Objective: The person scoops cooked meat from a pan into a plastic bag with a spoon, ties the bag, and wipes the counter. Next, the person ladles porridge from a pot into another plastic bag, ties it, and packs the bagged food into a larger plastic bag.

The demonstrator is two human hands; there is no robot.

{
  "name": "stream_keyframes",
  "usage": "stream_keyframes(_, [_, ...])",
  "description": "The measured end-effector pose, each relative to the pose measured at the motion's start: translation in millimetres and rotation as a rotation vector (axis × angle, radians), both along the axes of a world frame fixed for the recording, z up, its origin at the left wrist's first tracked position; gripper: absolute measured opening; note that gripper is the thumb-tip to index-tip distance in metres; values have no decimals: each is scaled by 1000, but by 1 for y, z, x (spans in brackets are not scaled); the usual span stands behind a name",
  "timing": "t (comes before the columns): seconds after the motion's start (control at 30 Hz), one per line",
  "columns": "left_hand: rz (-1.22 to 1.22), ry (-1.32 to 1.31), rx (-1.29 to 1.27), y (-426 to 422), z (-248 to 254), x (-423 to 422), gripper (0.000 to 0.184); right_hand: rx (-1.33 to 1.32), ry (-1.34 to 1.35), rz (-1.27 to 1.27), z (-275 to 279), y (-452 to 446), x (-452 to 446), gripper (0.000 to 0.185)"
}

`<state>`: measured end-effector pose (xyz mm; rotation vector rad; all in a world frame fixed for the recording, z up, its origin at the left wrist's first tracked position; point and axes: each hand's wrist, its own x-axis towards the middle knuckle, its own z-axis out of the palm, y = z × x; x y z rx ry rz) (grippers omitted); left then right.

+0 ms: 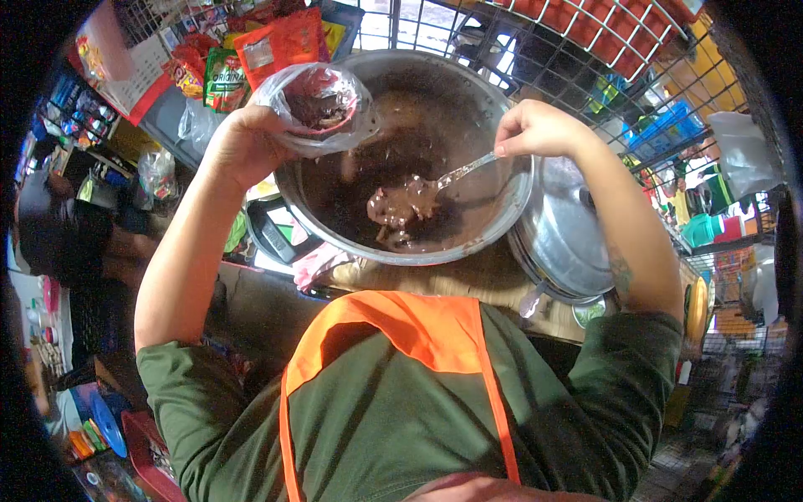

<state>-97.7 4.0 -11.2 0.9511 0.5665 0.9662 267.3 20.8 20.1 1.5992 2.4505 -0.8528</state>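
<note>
My left hand (251, 144) grips a bowl lined with a clear plastic bag (322, 109), tilted over the left rim of a large metal pot (406, 255). Some dark food shows inside the bag. Between thumb and fingers, my right hand (535, 130) pinches the handle of a metal ladle (468, 169) at the pot's right side. The ladle's scoop is heaped with chunky brown stew (401, 205) and sits low over the dark brown liquid in the pot. Whether the scoop touches the liquid is hard to tell.
A metal lid (565, 222) lies right of the pot, with a small container of greens (589, 312) below it. Colourful packets (272, 52) stand behind on the left. Black wire mesh (577, 75) rises at the back right. Another person (63, 226) is at the far left.
</note>
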Motion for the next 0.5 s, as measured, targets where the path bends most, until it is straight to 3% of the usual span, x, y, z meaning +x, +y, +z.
stream_keyframes(0.33, [-18,56,25,6,3,15,69,159,-31,-265,26,-19,42,21])
stream_keyframes(0.4, [-38,54,24,11,-3,17,69,209,44,-296,31,-23,49,13])
stream_keyframes(0.5, [-79,38,1,15,-5,26,68,236,78,-337,43,-32,51,16])
